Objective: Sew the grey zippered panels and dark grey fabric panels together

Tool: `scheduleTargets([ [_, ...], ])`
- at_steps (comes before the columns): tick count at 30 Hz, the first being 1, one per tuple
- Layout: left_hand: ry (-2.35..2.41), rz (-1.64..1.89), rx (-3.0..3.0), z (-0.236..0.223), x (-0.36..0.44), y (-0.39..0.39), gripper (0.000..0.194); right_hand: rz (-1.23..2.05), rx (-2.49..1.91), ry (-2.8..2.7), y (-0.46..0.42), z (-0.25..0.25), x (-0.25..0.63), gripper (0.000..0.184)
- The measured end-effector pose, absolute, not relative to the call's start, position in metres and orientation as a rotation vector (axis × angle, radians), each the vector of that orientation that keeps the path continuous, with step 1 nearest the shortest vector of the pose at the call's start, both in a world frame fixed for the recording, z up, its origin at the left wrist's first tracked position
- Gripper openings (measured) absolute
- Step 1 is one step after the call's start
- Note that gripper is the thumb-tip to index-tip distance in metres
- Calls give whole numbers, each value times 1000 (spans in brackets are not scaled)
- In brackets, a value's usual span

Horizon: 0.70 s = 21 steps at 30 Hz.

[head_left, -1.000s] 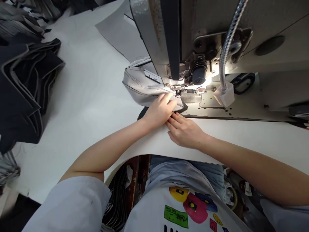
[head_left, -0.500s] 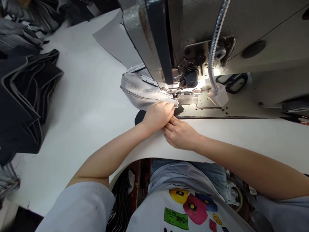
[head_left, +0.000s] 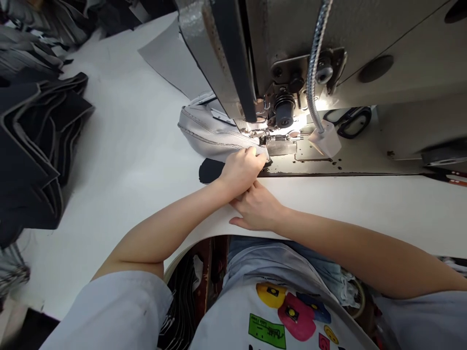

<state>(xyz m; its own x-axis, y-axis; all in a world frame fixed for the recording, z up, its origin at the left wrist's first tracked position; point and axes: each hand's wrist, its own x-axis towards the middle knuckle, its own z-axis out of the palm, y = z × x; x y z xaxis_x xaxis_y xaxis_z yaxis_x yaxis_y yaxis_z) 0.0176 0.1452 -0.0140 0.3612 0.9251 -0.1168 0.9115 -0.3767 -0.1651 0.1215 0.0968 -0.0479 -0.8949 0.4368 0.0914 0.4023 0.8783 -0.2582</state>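
A light grey sewn piece [head_left: 211,131], shaped like a soft pouch with dark stitch lines, lies under the presser foot of a sewing machine [head_left: 261,138]. My left hand [head_left: 243,170] is closed on its near edge, just in front of the needle area, with curled fingers. A dark fabric piece [head_left: 211,170] lies flat below the grey one, partly covered by my left hand. Right beside and partly under my left wrist is my right hand [head_left: 259,206], its thumb stretched away and its fingertips hidden. I see nothing held in it.
Black-handled scissors [head_left: 353,121] lie on the machine bed behind the white lamp head [head_left: 326,139]. Stacked dark fabric pieces [head_left: 40,150] sit on the white table [head_left: 131,160] at left. A flat grey sheet [head_left: 173,61] lies behind the machine head. Orange-handled tool [head_left: 456,179] at far right.
My right hand has shifted slightly left and toward me, its thumb now spread. My left hand stays on the grey piece. The whole view has shifted a little.
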Motion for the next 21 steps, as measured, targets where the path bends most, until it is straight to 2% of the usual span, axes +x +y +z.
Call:
scheduleTargets([
  [7, -1635, 257, -2571, -18, 5, 169, 28, 517, -746, -2829, 120, -52, 100, 58],
  [12, -1638, 331, -2609, -11, 5, 169, 26, 544, -717, -2843, 126, -52, 98, 45],
  [15, -1757, 332, -2577, -5, 8, 166, 27, 377, -627, -2884, 133, -49, 122, 29],
  [17, -1824, 297, -2555, -4, 9, 165, 30, 160, -633, -2863, 142, -47, 144, 31],
  [21, -1982, 104, -2490, -8, 9, 164, 32, -198, -1008, -2677, 166, -51, 180, 33],
])
